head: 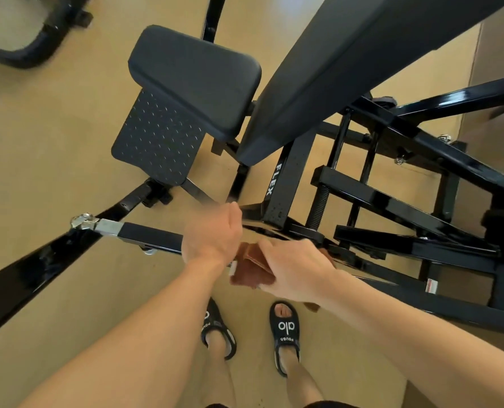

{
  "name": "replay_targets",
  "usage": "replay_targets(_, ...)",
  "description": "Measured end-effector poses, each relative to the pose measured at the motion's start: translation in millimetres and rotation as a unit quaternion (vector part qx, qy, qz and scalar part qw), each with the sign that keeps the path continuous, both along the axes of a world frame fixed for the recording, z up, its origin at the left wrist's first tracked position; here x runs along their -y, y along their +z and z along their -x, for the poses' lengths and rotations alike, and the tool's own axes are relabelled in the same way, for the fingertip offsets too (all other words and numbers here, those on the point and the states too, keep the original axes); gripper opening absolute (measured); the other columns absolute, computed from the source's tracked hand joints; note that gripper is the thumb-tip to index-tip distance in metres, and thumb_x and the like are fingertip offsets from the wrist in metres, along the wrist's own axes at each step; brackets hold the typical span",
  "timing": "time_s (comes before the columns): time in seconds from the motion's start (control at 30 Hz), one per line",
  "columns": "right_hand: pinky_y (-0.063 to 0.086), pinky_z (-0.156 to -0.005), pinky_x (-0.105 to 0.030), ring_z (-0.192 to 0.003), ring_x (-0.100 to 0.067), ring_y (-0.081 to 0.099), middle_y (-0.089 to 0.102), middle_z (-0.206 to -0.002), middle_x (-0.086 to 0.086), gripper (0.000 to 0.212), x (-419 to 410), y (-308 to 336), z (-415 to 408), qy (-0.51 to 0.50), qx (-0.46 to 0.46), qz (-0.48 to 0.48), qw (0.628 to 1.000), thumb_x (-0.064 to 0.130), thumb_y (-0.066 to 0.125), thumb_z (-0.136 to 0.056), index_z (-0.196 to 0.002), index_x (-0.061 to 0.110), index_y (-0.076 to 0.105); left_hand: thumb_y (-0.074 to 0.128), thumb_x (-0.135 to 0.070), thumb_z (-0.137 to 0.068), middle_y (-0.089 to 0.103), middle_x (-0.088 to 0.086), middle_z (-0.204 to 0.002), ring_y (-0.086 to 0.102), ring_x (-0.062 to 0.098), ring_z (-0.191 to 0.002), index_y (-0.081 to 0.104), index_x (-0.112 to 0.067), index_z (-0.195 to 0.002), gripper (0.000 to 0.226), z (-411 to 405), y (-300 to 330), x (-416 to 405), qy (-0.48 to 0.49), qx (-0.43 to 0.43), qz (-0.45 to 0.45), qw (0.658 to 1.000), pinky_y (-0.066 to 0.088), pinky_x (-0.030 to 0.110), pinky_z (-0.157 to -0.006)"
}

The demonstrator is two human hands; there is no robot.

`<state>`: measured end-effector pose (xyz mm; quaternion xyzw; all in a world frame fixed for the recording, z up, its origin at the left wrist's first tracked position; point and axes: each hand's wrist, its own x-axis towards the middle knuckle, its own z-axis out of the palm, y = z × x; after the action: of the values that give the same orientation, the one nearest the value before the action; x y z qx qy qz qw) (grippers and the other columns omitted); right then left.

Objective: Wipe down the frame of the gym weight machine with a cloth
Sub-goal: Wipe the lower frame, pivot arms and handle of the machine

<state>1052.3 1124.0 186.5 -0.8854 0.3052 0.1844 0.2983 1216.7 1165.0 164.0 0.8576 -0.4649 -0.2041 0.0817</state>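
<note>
Nearest, two sandalled feet point(252, 328) on tan floor. Above them, right hand point(296, 269) gripping a folded brown cloth point(252, 267) against the black frame point(392, 201). Left hand point(212, 234) beside it on the frame bar, grip unclear. Farther off, padded seat point(194, 81). Risk: knuckles catching the threaded rod point(318, 206) nearby.

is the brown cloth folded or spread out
Folded: the brown cloth shows stacked layers with creased edges, held bunched under the right hand.
</note>
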Motion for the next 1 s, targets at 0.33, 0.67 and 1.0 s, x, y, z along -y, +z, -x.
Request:
replay_targets(0.33, 0.054, -0.092, -0.034, -0.107, -0.013, 0.064, 0.064, -0.124, 0.014, 0.064, -2.4, 2.5, 47.8, -0.076, 0.071, -0.028, 0.994, 0.069, 0.062, -0.087, -0.138, 0.034, 0.043, 0.021, -0.051, -0.108, 0.057, -0.006, -0.064, 0.060, 0.017, -0.063, 0.048, -0.023, -0.067, 0.056, 4.2, 4.7, 7.9, 0.006, 0.034, -0.064, 0.997, 0.050, 0.032, -0.063)
replay_targets(0.67, 0.047, -0.095, -0.025, -0.107, -0.008, 0.057, 0.055, -0.131, 0.005, 0.059, 69.0, -21.4, 11.2, -0.397, 0.178, -0.077, 0.897, 0.043, 0.069, -0.094, -0.144, 0.021, 0.047, 0.026, -0.053, -0.107, 0.057, -0.008, -0.059, 0.059, 0.014, -0.056, 0.052, -0.025, -0.065, 0.057, 4.0, 2.5, 8.2, 0.011, 0.033, -0.063, 0.997, 0.055, 0.032, -0.058)
replay_targets(1.0, 0.028, -0.120, -0.054, -0.144, -0.040, 0.031, 0.030, -0.156, -0.018, 0.095, 52.9, -55.1, -38.4, -0.262, -0.025, 0.156, 0.952, 0.066, 0.057, -0.093, -0.162, 0.026, 0.006, 0.028, -0.050, -0.107, 0.056, -0.009, -0.061, 0.057, 0.015, -0.057, 0.046, -0.024, -0.065, 0.053, 0.7, 1.2, 10.3, 0.001, 0.037, -0.075, 0.997, 0.046, 0.028, -0.056)
